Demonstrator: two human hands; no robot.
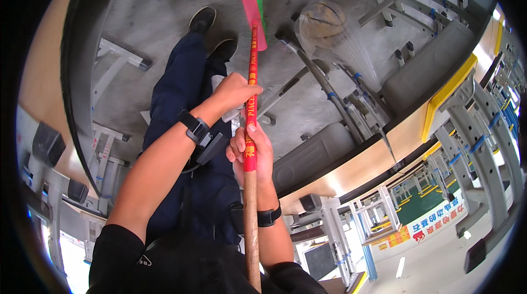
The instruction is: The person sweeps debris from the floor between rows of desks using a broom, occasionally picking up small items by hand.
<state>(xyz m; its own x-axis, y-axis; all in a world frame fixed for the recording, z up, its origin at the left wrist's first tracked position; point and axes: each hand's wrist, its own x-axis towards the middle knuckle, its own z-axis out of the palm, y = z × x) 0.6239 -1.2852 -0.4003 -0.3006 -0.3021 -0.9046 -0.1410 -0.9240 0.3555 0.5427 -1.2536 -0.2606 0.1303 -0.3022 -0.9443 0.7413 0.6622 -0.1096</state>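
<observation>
A broom with a red plastic head (254,16) and green bristles points away from me over the floor. Its wooden handle (251,211) has a printed red sleeve and runs back to my body. My left hand (236,90) is closed at the red part, its thumb across the handle. Light grey, cloth-like material (231,114) shows under that hand; how it is held is partly hidden. Nearer my body, my right hand (255,148) wraps around the lower end of the red sleeve, thumb along the top.
A ball in a clear plastic bag (323,18) is right of the broom head. Desks with wooden tops (325,179) and grey metal legs (119,53) stand on both sides. More desks and stools lie at the far right. My shoes (202,19) are on the concrete floor, left of the broom.
</observation>
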